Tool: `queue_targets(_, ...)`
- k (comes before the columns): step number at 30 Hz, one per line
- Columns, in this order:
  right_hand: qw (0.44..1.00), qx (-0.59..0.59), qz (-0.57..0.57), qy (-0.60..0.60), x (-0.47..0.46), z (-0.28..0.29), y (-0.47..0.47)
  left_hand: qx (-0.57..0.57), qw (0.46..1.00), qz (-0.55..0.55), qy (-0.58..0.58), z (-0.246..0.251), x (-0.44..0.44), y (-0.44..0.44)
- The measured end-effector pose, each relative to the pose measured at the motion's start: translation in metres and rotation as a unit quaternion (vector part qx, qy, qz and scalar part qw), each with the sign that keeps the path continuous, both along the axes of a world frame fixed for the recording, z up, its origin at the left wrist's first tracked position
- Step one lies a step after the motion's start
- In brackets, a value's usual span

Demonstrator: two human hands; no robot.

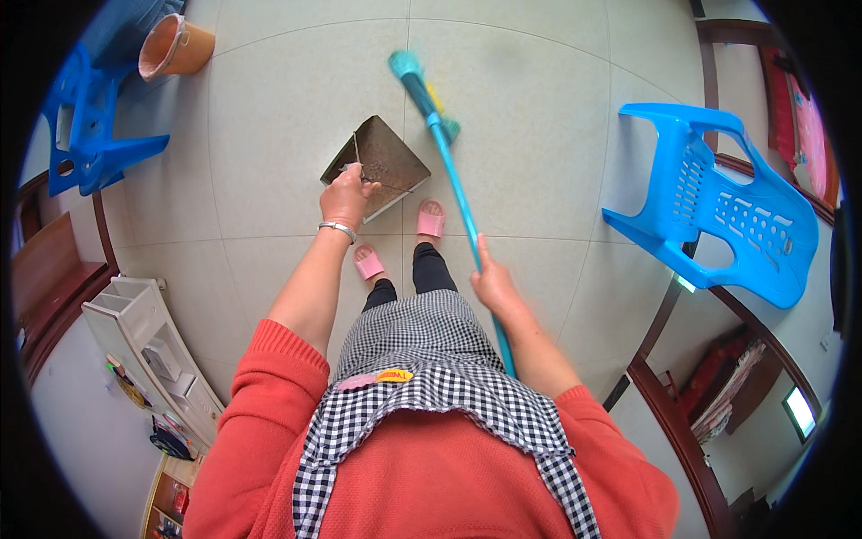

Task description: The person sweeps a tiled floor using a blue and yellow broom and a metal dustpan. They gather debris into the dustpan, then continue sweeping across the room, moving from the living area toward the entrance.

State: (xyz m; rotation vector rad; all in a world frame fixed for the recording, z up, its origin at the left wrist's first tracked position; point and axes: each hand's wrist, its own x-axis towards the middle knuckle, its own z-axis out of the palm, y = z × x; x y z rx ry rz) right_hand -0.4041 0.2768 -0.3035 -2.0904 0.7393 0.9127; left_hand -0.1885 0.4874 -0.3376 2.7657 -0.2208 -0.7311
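My left hand [347, 195] is closed around the top of the handle of a metal dustpan [390, 155], whose pan lies below it near the floor with brownish dirt inside. My right hand [497, 283] grips the turquoise pole of a broom [452, 165], its index finger stretched along the pole. The broom's head, with turquoise bristles and a yellow part, is blurred and lies beyond the dustpan, to its right. The pole's near end passes beside the checked apron [417, 337]. Pink slippers [431, 219] are on my feet, just this side of the dustpan.
A blue plastic chair [707, 195] stands at the right, another blue chair [87, 141] at the left. An orange waste bin [182, 50] with a liner is at the upper left. A white shelf unit [145, 323] stands along the left wall; wood-framed doorways are at the right.
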Motion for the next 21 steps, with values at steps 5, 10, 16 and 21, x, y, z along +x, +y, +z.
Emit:
queue_targets(5,0.994,0.105,-0.025,0.027,-0.017,0.014,0.021,0.015,1.000,-0.011,0.005,0.009,-0.003,0.010)
queue_targets(10,0.997,0.002,0.040,-0.065,0.003,0.034,-0.006,0.035,0.999,0.014,0.016,0.022,-0.010,0.043)
queue_targets(16,0.999,0.014,0.035,-0.004,0.019,-0.001,0.031,0.030,0.998,0.049,0.007,0.011,-0.028,0.082)
queue_targets(21,0.989,0.128,0.062,-0.034,-0.016,0.015,0.068,0.040,0.998,0.057,0.009,0.004,-0.037,0.097)
